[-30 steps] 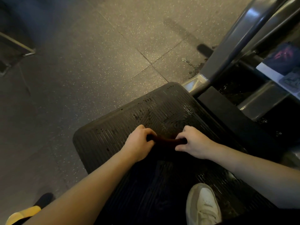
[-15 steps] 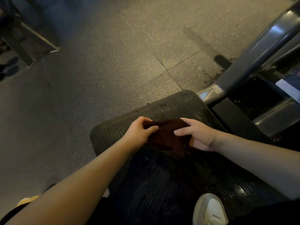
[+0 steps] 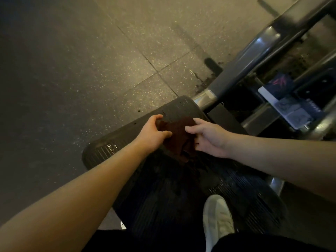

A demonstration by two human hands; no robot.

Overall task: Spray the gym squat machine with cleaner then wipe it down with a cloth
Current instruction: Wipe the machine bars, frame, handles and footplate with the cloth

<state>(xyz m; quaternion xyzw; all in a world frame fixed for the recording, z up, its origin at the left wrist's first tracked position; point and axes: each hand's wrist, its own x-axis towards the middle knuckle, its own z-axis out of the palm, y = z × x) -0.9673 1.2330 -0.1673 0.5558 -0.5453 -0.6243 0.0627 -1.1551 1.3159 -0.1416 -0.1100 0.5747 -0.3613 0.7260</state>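
1. Squat machine footplate (image 3: 116, 150): ribbed, dark, with a wet sheen near its left edge. Judgement: wipe along the ribs in overlapping passes, from the far edge back toward the white shoe (image 3: 218, 220), so that cleaner does not sit in the grooves.
2. Cloth (image 3: 179, 137): dark red, held between both hands over the far part of the footplate. Cannot tell whether it touches the plate. Judgement: fold it into a flat pad before pressing down.
3. Left hand (image 3: 154, 132): thumb and fingers pinch the cloth's left edge.
4. Right hand (image 3: 209, 137): fingers curl loosely round the right edge, index finger stretched along the top.
5. Change: one second ago the cloth is a thin bunched strip. Now it is opened out and hangs lower than half a second ago.
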